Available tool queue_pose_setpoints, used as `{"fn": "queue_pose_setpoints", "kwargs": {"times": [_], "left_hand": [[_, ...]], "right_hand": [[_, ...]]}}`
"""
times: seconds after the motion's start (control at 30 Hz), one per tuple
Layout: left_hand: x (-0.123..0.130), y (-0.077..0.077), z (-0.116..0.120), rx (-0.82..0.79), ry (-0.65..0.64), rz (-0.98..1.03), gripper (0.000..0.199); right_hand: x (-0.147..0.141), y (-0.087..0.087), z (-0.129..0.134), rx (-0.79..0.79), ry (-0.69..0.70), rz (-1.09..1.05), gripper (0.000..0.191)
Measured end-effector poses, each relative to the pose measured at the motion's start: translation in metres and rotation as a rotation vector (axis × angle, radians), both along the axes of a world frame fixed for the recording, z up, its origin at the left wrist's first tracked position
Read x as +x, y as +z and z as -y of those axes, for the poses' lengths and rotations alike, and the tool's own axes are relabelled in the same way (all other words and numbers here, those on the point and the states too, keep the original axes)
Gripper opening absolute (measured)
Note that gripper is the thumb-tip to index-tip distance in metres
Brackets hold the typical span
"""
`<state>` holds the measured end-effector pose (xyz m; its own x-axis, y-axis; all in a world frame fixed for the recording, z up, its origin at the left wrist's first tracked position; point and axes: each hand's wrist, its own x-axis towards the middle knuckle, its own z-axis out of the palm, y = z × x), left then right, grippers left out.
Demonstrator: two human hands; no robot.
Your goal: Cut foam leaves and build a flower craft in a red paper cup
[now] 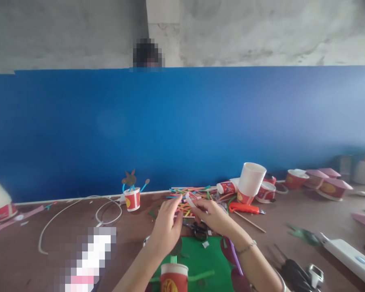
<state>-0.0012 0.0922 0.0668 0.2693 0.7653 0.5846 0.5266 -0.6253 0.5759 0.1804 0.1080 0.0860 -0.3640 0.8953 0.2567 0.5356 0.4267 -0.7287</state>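
Note:
My right hand (215, 217) pinches a small red-and-white piece of paper cup (191, 199) above a heap of coloured straws and sticks. Beside it, my left hand (167, 227) has its fingers stretched out and thumb apart, with nothing visible in it. Below the hands lie black-handled scissors (199, 232) and a green sheet (197, 251). A red paper cup (174, 280) with green straw arms stands in front of me on the sheet. Purple cut pieces with a purple straw (236, 257) are partly hidden by my right forearm.
A decorated cup (132, 200) stands at the back left near a white cable (44, 235). On the right are stacked cups (251, 182), an orange cutter (246, 208), a wooden stick (251, 222) and a white glue gun (349, 255). Behind the blue partition (182, 125) is a person's head.

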Motion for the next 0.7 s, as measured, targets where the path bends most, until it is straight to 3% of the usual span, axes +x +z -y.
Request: {"fn": "queue_pose_setpoints", "kwargs": {"times": [0.13, 0.33, 0.47, 0.7], "left_hand": [[0.006, 0.004, 0.008, 0.000, -0.069, -0.078, 0.053], [0.011, 0.007, 0.018, 0.011, -0.070, -0.134, 0.054], [0.012, 0.009, 0.018, -0.022, -0.063, 0.009, 0.039], [0.008, 0.011, 0.010, -0.135, 0.059, 0.223, 0.013]], "right_hand": [[-0.011, -0.002, 0.006, 0.046, -0.008, -0.016, 0.034], [-0.013, -0.003, 0.006, 0.141, -0.048, -0.006, 0.027], [-0.012, 0.002, 0.009, 0.154, -0.039, 0.007, 0.024], [-0.020, 0.015, 0.024, 0.127, 0.055, 0.077, 0.025]]}}
